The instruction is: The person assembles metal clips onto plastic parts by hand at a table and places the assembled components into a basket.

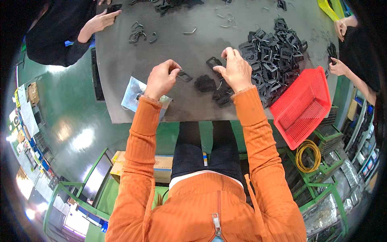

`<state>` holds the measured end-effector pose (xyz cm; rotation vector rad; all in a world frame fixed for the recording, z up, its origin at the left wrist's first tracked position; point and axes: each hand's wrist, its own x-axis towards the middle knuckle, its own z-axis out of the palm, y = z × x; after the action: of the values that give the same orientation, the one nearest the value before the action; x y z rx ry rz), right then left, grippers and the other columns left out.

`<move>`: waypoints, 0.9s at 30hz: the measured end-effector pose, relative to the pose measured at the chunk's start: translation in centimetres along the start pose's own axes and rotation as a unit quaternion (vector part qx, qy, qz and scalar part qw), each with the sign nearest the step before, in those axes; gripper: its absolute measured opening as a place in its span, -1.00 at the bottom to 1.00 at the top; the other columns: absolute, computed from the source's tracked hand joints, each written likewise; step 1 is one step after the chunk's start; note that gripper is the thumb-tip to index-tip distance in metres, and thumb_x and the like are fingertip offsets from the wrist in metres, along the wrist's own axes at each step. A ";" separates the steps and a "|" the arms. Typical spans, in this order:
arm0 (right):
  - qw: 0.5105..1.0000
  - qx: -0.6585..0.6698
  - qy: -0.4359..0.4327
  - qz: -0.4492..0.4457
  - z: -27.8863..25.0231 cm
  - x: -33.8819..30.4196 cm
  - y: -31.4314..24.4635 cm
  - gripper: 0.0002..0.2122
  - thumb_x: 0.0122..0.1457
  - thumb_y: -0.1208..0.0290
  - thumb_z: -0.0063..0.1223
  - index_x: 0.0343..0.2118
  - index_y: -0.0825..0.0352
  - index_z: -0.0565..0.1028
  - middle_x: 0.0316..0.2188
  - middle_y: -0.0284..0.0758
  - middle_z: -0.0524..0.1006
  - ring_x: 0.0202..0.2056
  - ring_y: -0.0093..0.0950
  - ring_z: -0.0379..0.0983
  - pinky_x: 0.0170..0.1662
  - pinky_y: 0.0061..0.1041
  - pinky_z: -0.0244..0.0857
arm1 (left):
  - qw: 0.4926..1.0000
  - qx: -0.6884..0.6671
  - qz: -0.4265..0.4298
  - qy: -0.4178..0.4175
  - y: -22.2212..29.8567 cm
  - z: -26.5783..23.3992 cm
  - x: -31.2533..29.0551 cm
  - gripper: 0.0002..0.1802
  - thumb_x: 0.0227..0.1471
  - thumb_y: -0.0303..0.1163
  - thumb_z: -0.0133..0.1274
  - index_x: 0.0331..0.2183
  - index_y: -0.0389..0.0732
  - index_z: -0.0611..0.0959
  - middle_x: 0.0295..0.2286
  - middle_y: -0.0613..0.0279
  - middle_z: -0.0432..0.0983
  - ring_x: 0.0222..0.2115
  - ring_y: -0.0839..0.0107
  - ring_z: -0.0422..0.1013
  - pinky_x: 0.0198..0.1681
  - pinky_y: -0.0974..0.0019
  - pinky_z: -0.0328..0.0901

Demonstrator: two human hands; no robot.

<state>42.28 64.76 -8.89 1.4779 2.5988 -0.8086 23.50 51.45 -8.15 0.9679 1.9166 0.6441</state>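
My left hand point(162, 79) is closed, thumb and forefinger pinching a small dark rectangular buckle point(185, 76) just above the grey tabletop. My right hand point(235, 69) is curled, its thumb and forefinger at a black frame-shaped buckle point(212, 61). Below and between the hands lies a fuzzy black clump point(204, 83). Another few dark pieces point(221, 97) rest under my right wrist. Beyond my right hand spreads a large heap of black buckles point(278, 52) mixed with bent metal wires. By my left wrist lies a light blue face mask point(133, 93).
A red perforated basket point(303, 105) tilts at the table's right edge. Bent metal hooks point(137, 33) lie toward the far left of the grey table point(177, 52). Co-workers' hands point(100, 22) reach in at both sides. A yellow coiled hose point(308, 156) hangs below right.
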 end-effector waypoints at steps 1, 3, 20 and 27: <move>1.000 -0.001 0.000 -0.001 0.2 -0.2 0.0 -0.71 -0.12 0.29 0.28 -0.38 0.22 0.39 -0.33 -0.31 0.44 -0.30 -0.27 0.47 -0.32 -0.28 0.36 | 0.995 -0.087 -0.033 -0.033 -0.7 0.3 0.0 -0.84 -0.01 -0.40 0.01 -0.36 -0.26 0.60 -0.48 0.25 0.50 -0.48 0.46 0.40 -0.38 0.39 0.27; 0.998 -0.030 0.003 -0.050 1.4 -0.7 0.4 -0.73 -0.10 0.30 0.25 -0.39 0.22 0.39 -0.35 -0.33 0.42 -0.31 -0.30 0.47 -0.34 -0.31 0.36 | 0.980 -0.174 -0.065 -0.065 -1.8 0.8 0.2 -0.83 -0.01 -0.40 0.01 -0.36 -0.27 0.60 -0.50 0.32 0.49 -0.50 0.55 0.35 -0.40 0.45 0.25; 0.265 0.862 -0.375 0.215 1.1 -2.3 3.1 -0.82 0.26 0.36 -0.17 -0.30 0.39 0.36 -0.40 -0.36 0.30 -0.55 -0.67 0.12 -0.67 -0.78 0.00 | 0.916 -0.372 -0.139 -0.063 -1.1 0.9 0.1 -0.88 0.05 -0.36 0.04 -0.31 -0.13 0.58 -0.57 0.57 0.36 -0.63 0.80 0.15 -0.62 0.66 -0.01; 0.252 0.856 -0.388 0.230 1.3 -0.3 2.4 -0.83 0.27 0.36 -0.18 -0.31 0.38 0.32 -0.37 -0.36 0.28 -0.57 -0.69 0.09 -0.68 -0.81 0.01 | 0.989 -0.011 0.078 0.127 -1.2 2.8 1.3 -0.86 0.04 -0.39 0.02 -0.35 -0.25 0.56 -0.58 0.36 0.41 -0.56 0.59 0.33 -0.48 0.53 0.23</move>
<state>44.15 64.91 -10.92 0.7342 -0.4160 -3.0621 25.04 52.02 -10.99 1.0699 2.0627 0.9158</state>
